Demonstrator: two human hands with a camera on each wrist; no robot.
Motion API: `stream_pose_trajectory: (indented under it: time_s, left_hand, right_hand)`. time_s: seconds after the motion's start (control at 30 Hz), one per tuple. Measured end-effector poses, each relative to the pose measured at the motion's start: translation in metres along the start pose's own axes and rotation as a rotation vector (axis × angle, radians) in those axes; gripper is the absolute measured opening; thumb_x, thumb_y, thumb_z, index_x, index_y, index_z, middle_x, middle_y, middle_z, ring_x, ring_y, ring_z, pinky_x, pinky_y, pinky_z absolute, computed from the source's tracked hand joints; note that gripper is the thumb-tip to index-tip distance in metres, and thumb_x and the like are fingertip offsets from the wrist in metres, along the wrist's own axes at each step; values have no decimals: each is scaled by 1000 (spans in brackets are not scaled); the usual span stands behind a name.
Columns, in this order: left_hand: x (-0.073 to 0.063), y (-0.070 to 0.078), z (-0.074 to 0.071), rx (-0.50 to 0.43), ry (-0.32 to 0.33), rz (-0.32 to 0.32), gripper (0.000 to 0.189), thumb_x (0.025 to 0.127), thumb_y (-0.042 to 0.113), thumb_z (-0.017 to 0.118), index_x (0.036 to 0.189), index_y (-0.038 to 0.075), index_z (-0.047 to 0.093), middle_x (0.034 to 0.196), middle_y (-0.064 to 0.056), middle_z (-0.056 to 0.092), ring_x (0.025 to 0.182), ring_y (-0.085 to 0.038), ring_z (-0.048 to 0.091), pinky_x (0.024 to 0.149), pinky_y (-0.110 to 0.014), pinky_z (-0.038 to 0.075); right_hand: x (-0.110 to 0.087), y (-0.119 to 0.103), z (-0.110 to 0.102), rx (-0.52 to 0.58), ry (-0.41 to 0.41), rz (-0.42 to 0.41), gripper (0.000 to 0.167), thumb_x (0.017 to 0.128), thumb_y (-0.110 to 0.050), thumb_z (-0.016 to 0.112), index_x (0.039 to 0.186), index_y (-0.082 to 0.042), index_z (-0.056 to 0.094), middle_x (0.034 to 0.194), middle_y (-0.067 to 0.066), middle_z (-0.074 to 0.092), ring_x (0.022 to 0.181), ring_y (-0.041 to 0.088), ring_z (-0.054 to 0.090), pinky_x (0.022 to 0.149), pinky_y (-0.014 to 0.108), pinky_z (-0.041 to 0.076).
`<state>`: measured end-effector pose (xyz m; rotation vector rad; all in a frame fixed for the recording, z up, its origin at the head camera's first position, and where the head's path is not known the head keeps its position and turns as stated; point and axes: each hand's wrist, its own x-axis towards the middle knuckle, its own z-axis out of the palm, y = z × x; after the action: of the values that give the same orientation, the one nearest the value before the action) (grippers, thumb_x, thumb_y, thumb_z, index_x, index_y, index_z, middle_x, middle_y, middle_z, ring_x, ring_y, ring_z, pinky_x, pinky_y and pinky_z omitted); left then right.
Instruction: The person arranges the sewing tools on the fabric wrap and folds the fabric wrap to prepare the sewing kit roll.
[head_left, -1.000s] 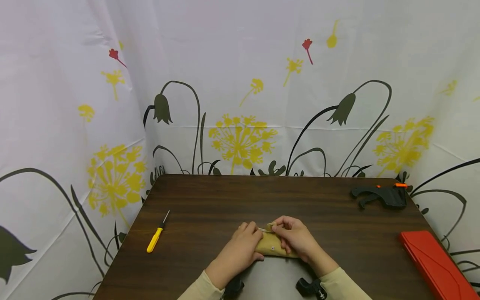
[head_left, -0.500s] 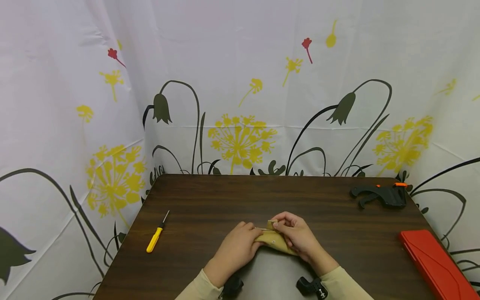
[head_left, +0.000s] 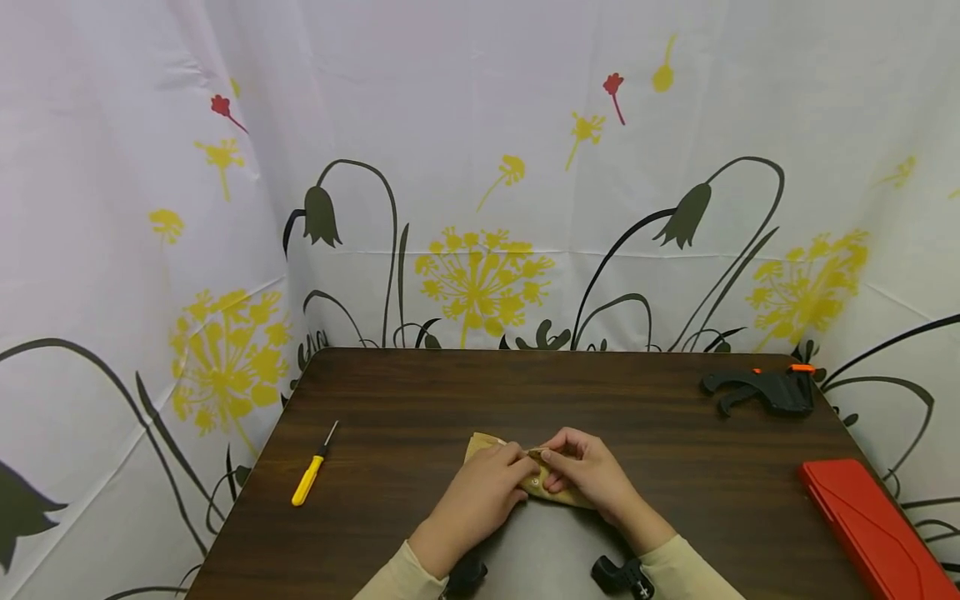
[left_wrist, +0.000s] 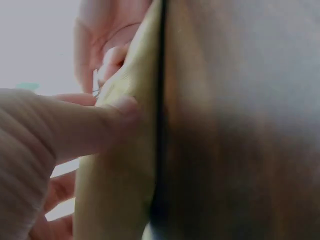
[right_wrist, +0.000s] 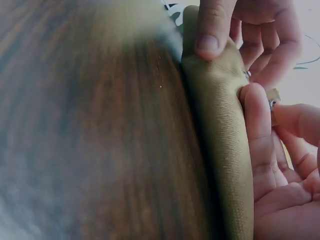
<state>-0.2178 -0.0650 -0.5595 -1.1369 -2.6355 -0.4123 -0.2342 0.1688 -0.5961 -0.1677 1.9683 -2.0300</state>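
A tan cloth pouch (head_left: 564, 496) with a small metal snap (head_left: 536, 482) lies under both hands at the front middle of the table. My left hand (head_left: 480, 493) grips its left part. In the left wrist view the thumb (left_wrist: 107, 122) presses the cloth (left_wrist: 112, 195) from the near side, with fingers behind. My right hand (head_left: 588, 471) pinches a small tan tab (right_wrist: 274, 119) between thumb and finger at the pouch's upper edge. Another finger rests against the cloth (right_wrist: 222, 125) in the right wrist view. Fingers partly hide the tab.
On the dark wooden table (head_left: 420, 400), a yellow-handled screwdriver (head_left: 309, 479) lies at the left. A black clamp-like tool with orange parts (head_left: 780, 393) is at the back right. A red case (head_left: 870, 525) lies along the right edge. A flowered curtain (head_left: 480, 167) hangs behind.
The tab stood raised half a second ago and is now lower, nearer the left fingers. The pouch's left end now shows beyond my left hand, whose fingers have shifted right.
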Motion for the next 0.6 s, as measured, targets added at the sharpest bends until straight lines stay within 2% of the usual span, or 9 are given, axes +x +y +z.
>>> stream_pose_trajectory:
  time_s: [0.07, 0.13, 0.23, 0.4, 0.6]
  left_hand:
    - [0, 0, 3, -27, 18, -4, 27, 90, 28, 90, 111, 24, 74, 100, 11, 65, 90, -9, 62, 85, -31, 56]
    - [0, 0, 5, -49, 34, -30, 21, 90, 32, 88, 104, 24, 74, 96, 12, 66, 87, -7, 59, 80, -28, 55]
    - [-1, -1, 6, -84, 60, -54, 15, 91, 34, 86, 96, 25, 75, 90, 13, 66, 82, -7, 57, 75, -25, 54]
    - [-1, -3, 8, -134, 86, -82, 10, 94, 33, 83, 89, 26, 77, 85, 15, 66, 78, -4, 55, 71, -22, 52]
    - [-1, -1, 8, -175, 82, -159, 13, 99, 34, 80, 90, 25, 79, 83, 15, 67, 73, -2, 52, 67, -20, 48]
  right_hand:
    - [0, -1, 0, 10, -12, 3, 29, 104, -22, 76, 116, 4, 70, 95, 11, 78, 66, 15, 75, 62, 28, 63]
    - [-1, -2, 0, 12, -18, 13, 28, 103, -22, 77, 115, 3, 70, 87, 11, 75, 58, 14, 70, 52, 26, 58]
    - [-2, -3, 0, -17, -8, 4, 24, 102, -19, 78, 111, 2, 72, 78, 8, 70, 49, 11, 59, 45, 22, 48]
    - [-3, -4, 1, -87, 1, -37, 16, 99, -14, 80, 103, 1, 75, 73, 4, 66, 44, 6, 48, 45, 19, 41]
    - [-4, -6, 1, -139, -39, -55, 16, 96, -16, 83, 97, -1, 78, 74, 3, 68, 44, 2, 42, 42, 18, 36]
